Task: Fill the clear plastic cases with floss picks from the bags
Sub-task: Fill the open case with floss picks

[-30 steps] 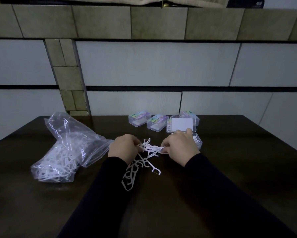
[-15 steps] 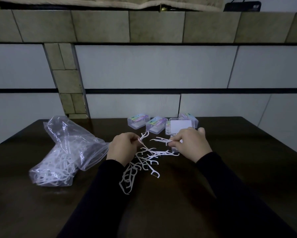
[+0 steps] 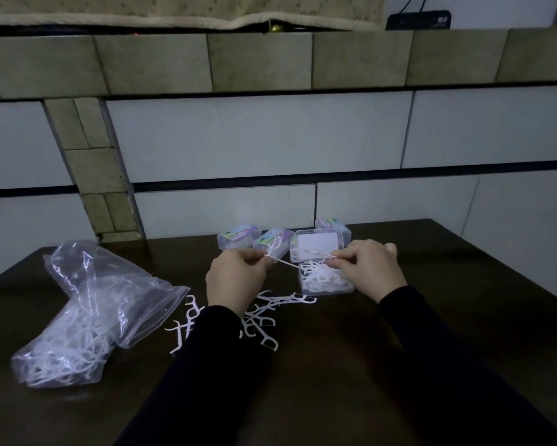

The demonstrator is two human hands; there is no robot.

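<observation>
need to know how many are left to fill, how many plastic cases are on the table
4. Three closed cases sit in a back row: left one, middle one, right one partly behind the raised lid. The open case lies in front, holding floss picks. Hands may hide more.

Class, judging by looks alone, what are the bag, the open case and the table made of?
Bag: thin clear plastic film, glossy, crinkled. Open case: rigid clear plastic; picks show through its walls. Table: dark, faintly shiny, probably wood or laminate; too dim to tell.
</observation>
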